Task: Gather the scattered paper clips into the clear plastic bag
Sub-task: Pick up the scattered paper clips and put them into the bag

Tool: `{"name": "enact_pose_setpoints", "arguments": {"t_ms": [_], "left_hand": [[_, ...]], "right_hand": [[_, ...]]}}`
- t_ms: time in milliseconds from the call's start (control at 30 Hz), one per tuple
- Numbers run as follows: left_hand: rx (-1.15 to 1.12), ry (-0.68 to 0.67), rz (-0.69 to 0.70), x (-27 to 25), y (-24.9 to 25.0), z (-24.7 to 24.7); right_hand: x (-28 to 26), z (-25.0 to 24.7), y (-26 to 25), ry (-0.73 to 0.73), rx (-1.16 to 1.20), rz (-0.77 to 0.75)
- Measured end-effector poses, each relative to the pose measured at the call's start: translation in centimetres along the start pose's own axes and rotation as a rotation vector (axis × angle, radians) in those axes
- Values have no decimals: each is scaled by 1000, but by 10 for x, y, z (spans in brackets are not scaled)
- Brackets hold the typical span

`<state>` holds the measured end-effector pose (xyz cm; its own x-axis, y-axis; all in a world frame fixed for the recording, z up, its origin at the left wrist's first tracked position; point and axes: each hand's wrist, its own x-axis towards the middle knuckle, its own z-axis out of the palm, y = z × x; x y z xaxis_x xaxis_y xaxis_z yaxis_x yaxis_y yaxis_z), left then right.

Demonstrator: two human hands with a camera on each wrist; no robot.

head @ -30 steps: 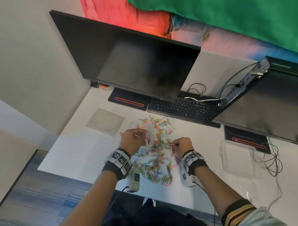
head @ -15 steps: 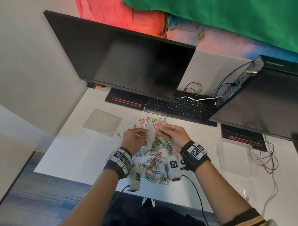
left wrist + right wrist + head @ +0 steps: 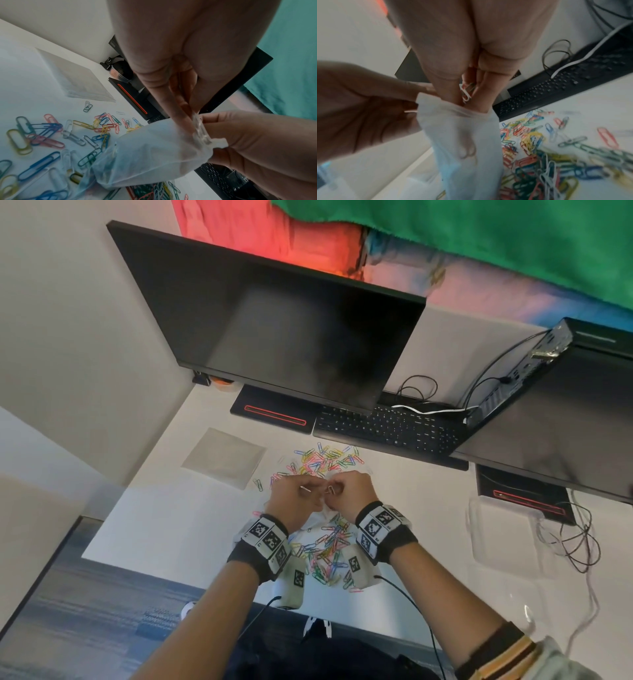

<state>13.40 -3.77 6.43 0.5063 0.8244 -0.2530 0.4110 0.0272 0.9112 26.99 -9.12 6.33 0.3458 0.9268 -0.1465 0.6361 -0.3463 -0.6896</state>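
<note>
Coloured paper clips [image 3: 327, 546] lie scattered over the white desk [image 3: 178, 525], with more beyond the hands [image 3: 322, 457]. My left hand [image 3: 310, 491] pinches the rim of the clear plastic bag [image 3: 317, 518] and holds it hanging above the pile. In the left wrist view the bag [image 3: 150, 155] hangs below the left hand [image 3: 193, 116]. My right hand [image 3: 334, 491] grips a few paper clips [image 3: 466, 93]. Its fingertips [image 3: 453, 100] dip into the mouth of the bag [image 3: 462, 135], which my left hand [image 3: 412, 105] holds by the rim. What the bag holds is hard to make out.
A black monitor [image 3: 291, 330] and keyboard [image 3: 394, 429] stand behind the clips. A second monitor [image 3: 565, 412] is at the right, with a clear plastic box [image 3: 500, 529] and loose cables [image 3: 575, 542] below it. A flat grey square [image 3: 222, 457] lies at the left.
My right hand has come up and to the left from the pile, with clips in it, and now meets the bag's mouth. The left hand has kept hold of the bag.
</note>
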Motion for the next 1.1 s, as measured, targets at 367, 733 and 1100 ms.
{"name": "enact_pose_setpoints", "arguments": {"t_ms": [367,733,1100], "left_hand": [[-64,51,-27,2,-3,-11],[-141,81,-57,1,-4,-22],[-86,78,-52,-1,-7,-22]], "right_hand": [[-9,-37,23,-205,321,3],[-44,-11,139,-198,-161,420],[-3,22,93,-389,-747,-180]]}}
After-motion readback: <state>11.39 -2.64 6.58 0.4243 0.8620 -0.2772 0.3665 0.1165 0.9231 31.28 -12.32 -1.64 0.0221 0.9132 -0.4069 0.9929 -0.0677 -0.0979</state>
